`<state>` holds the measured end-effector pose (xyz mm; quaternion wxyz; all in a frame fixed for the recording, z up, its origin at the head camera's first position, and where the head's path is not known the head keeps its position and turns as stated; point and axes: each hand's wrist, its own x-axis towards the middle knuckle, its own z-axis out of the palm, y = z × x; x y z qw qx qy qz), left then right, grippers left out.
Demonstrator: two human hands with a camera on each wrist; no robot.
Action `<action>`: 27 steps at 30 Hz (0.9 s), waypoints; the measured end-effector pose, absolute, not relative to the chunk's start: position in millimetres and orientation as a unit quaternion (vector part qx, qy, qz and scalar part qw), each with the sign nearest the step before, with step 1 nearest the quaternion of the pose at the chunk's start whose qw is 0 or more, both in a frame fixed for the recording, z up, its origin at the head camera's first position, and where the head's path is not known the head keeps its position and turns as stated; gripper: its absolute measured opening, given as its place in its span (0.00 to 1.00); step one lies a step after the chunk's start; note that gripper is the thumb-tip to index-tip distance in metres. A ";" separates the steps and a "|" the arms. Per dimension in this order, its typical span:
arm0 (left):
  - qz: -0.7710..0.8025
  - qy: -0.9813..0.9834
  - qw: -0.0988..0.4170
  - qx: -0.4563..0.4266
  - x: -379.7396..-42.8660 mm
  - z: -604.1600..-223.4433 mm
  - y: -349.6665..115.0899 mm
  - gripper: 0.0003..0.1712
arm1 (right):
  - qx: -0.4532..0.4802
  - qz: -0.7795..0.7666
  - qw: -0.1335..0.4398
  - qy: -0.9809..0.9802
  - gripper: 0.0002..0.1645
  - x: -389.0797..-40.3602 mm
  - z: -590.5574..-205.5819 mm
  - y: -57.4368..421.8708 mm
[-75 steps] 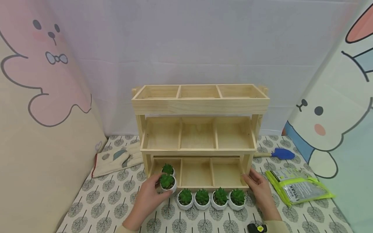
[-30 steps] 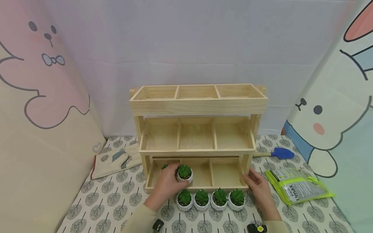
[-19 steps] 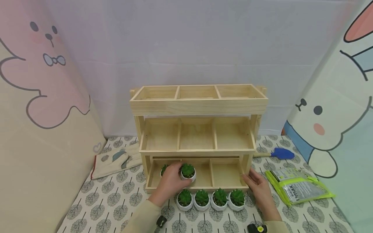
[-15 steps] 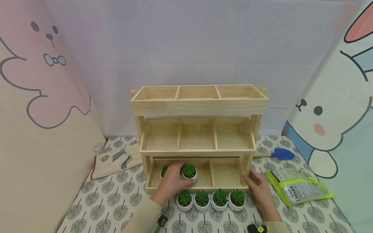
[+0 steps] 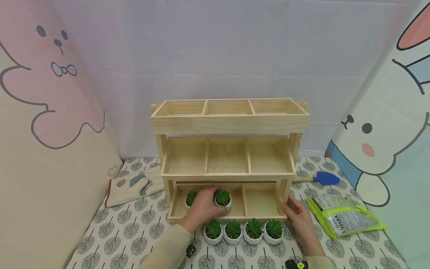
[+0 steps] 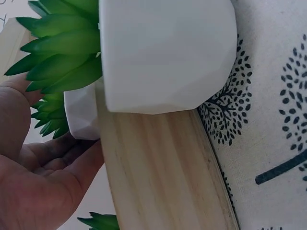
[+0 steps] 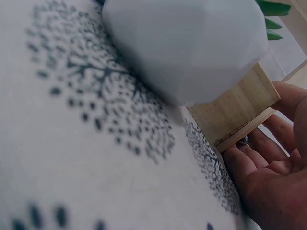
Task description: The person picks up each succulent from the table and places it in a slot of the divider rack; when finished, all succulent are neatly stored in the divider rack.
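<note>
My left hand [image 5: 202,205] pinches a small succulent in a white pot [image 5: 222,198] between thumb and fingers, at the left part of the bottom tray's middle compartment. In the left wrist view that held pot [image 6: 82,114] shows behind the tray's front board [image 6: 153,167]; whether its base touches the floor cannot be seen. Another potted succulent [image 5: 191,197] stands in the left compartment, partly behind my hand. My right hand [image 5: 300,220] grips the right end of the three-tier wooden plant rack [image 5: 230,123], thumb over the tray edge and fingers outside, as the right wrist view shows.
Several potted succulents [image 5: 233,229] stand in a row before the rack. Gardening gloves [image 5: 134,185] lie at left. At right are a blue trowel [image 5: 326,178] and a bright green-yellow bag [image 5: 346,215]. A tree-patterned cloth [image 5: 124,243] covers the table.
My left hand has carried the potted succulent right, from the left compartment's front into the middle compartment, lately only slightly further. The right hand has stayed on the rack's end.
</note>
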<state>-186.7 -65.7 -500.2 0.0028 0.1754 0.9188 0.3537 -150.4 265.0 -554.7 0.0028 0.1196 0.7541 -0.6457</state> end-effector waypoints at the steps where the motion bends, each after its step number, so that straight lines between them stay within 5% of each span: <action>1: 0.352 0.919 0.002 0.178 -187.3 -501.0 -64.8 0.41 | 0.121 -0.645 0.002 0.754 0.42 -150.5 -555.0 264.9; 27: 0.306 0.934 0.019 0.186 -194.8 -505.6 -49.7 0.38 | 0.137 -0.639 0.004 0.757 0.43 -150.5 -554.4 264.8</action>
